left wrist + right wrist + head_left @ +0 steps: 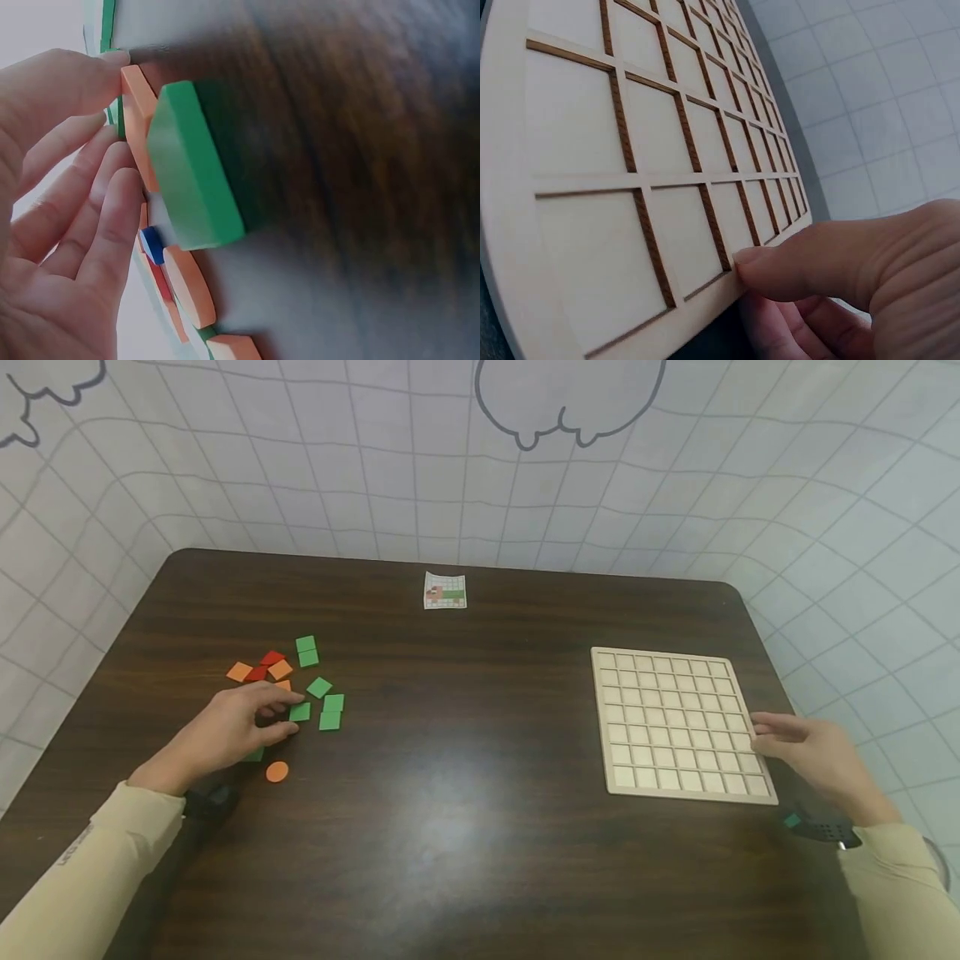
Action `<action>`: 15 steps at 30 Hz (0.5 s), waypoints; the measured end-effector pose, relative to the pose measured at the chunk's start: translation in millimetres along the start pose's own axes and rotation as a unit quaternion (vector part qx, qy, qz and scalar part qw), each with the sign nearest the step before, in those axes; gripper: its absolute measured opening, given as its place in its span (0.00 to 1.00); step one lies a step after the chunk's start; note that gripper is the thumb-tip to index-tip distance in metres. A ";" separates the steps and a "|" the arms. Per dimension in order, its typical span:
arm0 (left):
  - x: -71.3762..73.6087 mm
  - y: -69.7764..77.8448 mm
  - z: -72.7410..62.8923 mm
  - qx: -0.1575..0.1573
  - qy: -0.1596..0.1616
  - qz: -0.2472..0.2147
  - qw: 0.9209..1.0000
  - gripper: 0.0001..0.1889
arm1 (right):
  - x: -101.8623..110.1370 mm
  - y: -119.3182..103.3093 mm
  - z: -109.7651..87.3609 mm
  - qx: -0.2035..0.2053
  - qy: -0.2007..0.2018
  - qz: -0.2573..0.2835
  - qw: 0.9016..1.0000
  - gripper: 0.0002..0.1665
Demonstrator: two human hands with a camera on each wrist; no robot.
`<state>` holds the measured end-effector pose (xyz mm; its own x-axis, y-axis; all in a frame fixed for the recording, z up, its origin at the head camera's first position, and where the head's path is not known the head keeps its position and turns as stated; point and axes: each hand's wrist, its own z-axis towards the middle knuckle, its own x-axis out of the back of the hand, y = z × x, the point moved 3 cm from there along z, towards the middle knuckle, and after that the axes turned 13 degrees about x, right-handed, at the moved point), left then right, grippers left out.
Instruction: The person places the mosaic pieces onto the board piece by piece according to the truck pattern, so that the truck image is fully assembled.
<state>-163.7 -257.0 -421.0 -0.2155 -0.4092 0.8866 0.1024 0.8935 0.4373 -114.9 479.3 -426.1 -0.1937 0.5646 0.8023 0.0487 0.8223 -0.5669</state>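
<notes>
At the left of the table, my left hand has its thumb and fingertips around the edges of a flat green square tile. Around it lie several green tiles, orange tiles, red tiles and an orange round piece. A blue piece shows beyond the hand in the left wrist view. On the right, my right hand pinches the edge of a pale wooden grid board, thumb on its rim and the other fingers below. Its square cells hold no tiles.
A small printed card with a coloured grid pattern lies near the far edge of the dark wooden table. White gridded curtains hang behind the table and along both sides.
</notes>
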 end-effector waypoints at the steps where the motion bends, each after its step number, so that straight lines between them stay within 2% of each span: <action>1: 0.1 0.3 0.6 0.000 0.000 0.000 1.000 0.22 | 0.4 -0.2 0.1 0.002 -0.003 0.001 1.000 0.41; 15: -1.3 0.4 3.9 0.032 -0.005 0.000 0.999 0.19 | -5.8 -17.2 -3.4 0.034 -0.005 -0.028 0.999 0.38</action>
<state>-167.2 -255.4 -422.6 -0.2244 -0.4069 0.8855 0.0408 0.9039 0.4257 -111.2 462.1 -420.4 -0.2040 0.5176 0.8309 -0.0285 0.8453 -0.5335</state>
